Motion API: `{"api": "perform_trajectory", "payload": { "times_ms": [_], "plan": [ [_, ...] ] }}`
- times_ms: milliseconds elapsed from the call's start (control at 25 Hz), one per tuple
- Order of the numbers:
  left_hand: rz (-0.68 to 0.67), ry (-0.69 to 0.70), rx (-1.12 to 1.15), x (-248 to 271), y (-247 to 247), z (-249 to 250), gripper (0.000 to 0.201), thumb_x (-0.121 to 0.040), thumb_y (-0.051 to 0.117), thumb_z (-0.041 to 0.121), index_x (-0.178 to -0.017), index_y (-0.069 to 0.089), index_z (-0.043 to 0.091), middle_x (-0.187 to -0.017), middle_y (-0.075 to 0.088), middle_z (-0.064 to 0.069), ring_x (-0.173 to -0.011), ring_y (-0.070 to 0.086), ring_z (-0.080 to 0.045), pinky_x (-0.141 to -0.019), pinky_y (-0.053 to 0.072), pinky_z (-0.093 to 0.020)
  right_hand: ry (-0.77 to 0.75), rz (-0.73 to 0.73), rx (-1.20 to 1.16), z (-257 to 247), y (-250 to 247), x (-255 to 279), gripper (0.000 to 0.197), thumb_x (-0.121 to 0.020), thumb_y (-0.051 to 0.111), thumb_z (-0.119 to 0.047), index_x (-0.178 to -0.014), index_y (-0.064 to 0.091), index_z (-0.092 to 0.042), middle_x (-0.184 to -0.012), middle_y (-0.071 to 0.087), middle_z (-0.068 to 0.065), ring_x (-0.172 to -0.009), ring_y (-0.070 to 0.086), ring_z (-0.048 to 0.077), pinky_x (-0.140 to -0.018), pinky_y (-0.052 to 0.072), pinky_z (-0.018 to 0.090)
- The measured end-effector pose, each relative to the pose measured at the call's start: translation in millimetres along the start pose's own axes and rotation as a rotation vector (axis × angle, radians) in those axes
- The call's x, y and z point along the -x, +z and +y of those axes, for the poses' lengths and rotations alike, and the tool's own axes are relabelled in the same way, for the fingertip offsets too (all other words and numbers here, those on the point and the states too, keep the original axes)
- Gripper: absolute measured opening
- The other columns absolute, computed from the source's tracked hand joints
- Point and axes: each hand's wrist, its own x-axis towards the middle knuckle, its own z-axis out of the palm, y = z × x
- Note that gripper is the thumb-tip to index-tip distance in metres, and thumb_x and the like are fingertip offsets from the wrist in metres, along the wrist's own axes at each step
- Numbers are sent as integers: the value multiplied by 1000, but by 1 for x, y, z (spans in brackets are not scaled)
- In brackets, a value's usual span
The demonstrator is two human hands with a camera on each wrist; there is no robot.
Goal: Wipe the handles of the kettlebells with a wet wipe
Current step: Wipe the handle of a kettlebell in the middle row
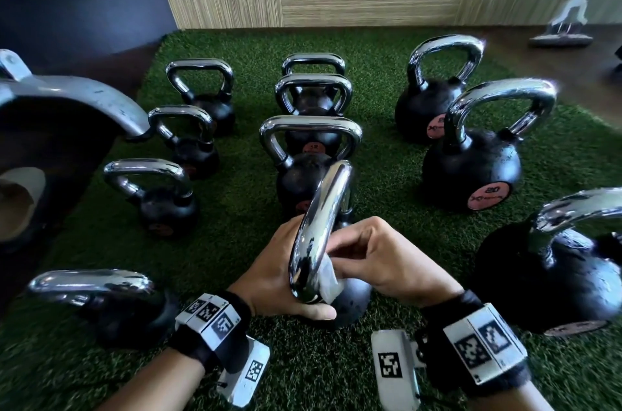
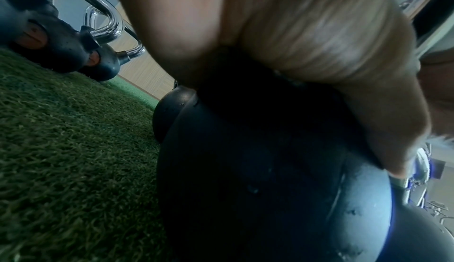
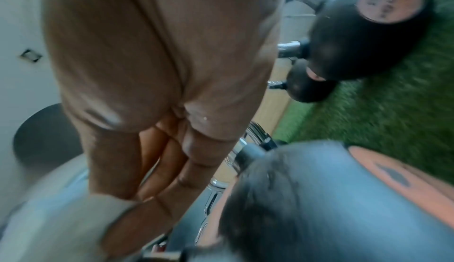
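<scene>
The nearest kettlebell [image 1: 350, 303] stood on the green turf mat [image 1: 235, 208], at the front of the middle row, and its shiny handle [image 1: 319, 228] rose between the two hands. The left hand [image 1: 269, 279] was placed at the left side of the handle near its lower end, with the thumb lying under it against the black ball; how far its other fingers curled around the handle could not be seen. The right hand [image 1: 387, 259] had its fingers bent, and it pinched a white wet wipe [image 1: 328, 279] and pressed it on the right side of the handle, low down. Other kettlebells [image 1: 471, 168] with chrome handles stood in rows on the mat to the left, behind and to the right. Both wrists carried black bands with white marker blocks [image 1: 210, 313].
</scene>
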Motion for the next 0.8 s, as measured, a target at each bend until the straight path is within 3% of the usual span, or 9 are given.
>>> {"api": "perform_trajectory", "payload": {
  "times_ms": [80, 160, 280, 360, 480, 640, 800],
  "plan": [
    [-14, -31, -15, 1, -1, 6, 130, -51, 94, 58, -158, 24, 34, -155, 41, 13, -149, 34, -16, -124, 28, -45, 27, 101, -301, 5, 9, 4, 20, -82, 75, 2, -100, 73, 11, -98, 76, 25, -85, 74, 30, -80, 61, 36],
    [23, 11, -26, 2, -3, 5, 123, -52, 99, 49, -154, 36, 26, -155, 45, 4, -147, 39, -22, -121, 32, -51, 58, 240, -529, 10, 15, 0, 20, -75, 78, 0, -93, 72, 5, -88, 75, 22, -73, 73, 25, -70, 61, 32],
    [106, 26, -15, 5, -4, 9, 109, -50, 102, 37, -144, 46, 32, -147, 52, 1, -141, 47, -20, -116, 38, -54, 33, 397, -610, 11, 25, -3, 21, -69, 80, 9, -85, 68, 2, -88, 73, 27, -71, 72, 29, -67, 62, 35],
    [97, 27, -5, 5, -4, 12, 104, -51, 101, 37, -140, 48, 38, -140, 56, 6, -136, 50, -17, -114, 40, -56, -17, 453, -598, 7, 34, 2, 20, -67, 80, 9, -82, 69, 1, -92, 74, 28, -76, 74, 31, -71, 62, 39],
    [109, 41, 5, 5, -3, 13, 115, -50, 102, 34, -147, 40, 40, -152, 47, 3, -145, 41, -23, -120, 33, -53, -67, 598, -425, 3, 39, -1, 21, -67, 83, 9, -78, 72, -4, -93, 77, 24, -82, 75, 32, -76, 63, 40],
    [146, 8, 67, 10, -4, 19, 123, -46, 103, 32, -135, 28, 72, -152, 45, 7, -145, 41, -15, -121, 34, -48, -139, 928, -125, 2, 28, -22, 23, -71, 82, 14, -78, 72, -5, -85, 79, 13, -77, 75, 24, -75, 62, 33],
    [130, 23, 57, 10, -5, 18, 122, -47, 103, 34, -139, 30, 64, -153, 44, 9, -145, 40, -14, -121, 34, -47, -93, 991, 23, 3, 31, -15, 22, -69, 85, 9, -75, 74, -10, -76, 77, 5, -68, 73, 16, -67, 60, 28]
  ]
}}
